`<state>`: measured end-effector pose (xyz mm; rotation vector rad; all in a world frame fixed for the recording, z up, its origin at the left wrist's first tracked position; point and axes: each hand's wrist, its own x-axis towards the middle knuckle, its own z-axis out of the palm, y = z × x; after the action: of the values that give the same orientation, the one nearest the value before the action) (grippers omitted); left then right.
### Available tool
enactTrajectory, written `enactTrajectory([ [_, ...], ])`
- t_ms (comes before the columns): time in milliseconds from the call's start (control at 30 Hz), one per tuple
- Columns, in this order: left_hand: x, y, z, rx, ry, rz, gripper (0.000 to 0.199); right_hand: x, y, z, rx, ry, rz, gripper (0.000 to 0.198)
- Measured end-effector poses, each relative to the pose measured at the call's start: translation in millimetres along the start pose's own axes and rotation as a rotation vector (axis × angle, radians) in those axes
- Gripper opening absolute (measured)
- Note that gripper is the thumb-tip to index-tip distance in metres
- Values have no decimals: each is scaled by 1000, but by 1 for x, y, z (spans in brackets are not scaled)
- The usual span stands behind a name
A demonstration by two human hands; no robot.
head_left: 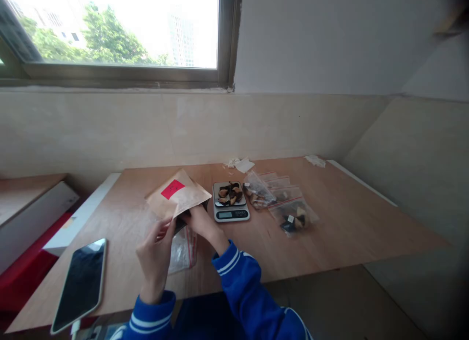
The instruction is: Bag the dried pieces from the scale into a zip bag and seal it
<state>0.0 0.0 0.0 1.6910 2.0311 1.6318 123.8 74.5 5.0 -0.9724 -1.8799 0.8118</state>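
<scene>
My left hand (pixel 156 254) and my right hand (pixel 201 222) both hold a brown paper pouch (pixel 178 198) with a red label, lifted a little above the wooden table (pixel 351 223). Under my hands lies a clear zip bag (pixel 183 249) with a red seal line. Right of the pouch stands a small digital scale (pixel 230 203) with dark dried pieces heaped on its platform. Both sleeves are blue with white stripes.
Several clear zip bags (pixel 286 203) holding dried pieces lie right of the scale. A smartphone (pixel 81 284) rests screen up at the table's near left edge. Crumpled white paper (pixel 240 164) sits by the back wall. A white box and red surface stand to the left.
</scene>
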Motion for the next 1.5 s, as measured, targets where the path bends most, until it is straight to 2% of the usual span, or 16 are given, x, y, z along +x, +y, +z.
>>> enactTrajectory([
  [167,6,0,-3,35,-13,2,31,-12,1,-7,48,-65,33,22],
  [333,13,5,-4,74,0,1,30,-28,-8,-21,123,38,46,20],
  [433,20,13,-4,117,29,14,27,-40,-12,-31,251,117,64,18],
  [600,35,22,-4,147,116,72,24,-65,11,-55,438,208,160,27],
  [733,50,28,-4,8,170,72,28,-82,53,-83,301,425,197,26],
  [867,71,37,-3,-196,166,21,32,-89,89,-112,-25,580,106,22],
  [933,84,38,-1,-239,179,-23,34,-87,102,-122,-178,584,66,19],
  [1033,104,33,5,-252,204,-74,38,-79,118,-128,-332,514,40,18],
  [1233,128,7,18,-258,269,-71,53,-69,135,-122,-398,404,-10,20],
  [1400,128,-21,29,-260,266,-139,62,-82,130,-122,-440,471,-22,25],
  [1500,125,-36,36,-263,205,-182,63,-90,127,-125,-451,544,-12,26],
])
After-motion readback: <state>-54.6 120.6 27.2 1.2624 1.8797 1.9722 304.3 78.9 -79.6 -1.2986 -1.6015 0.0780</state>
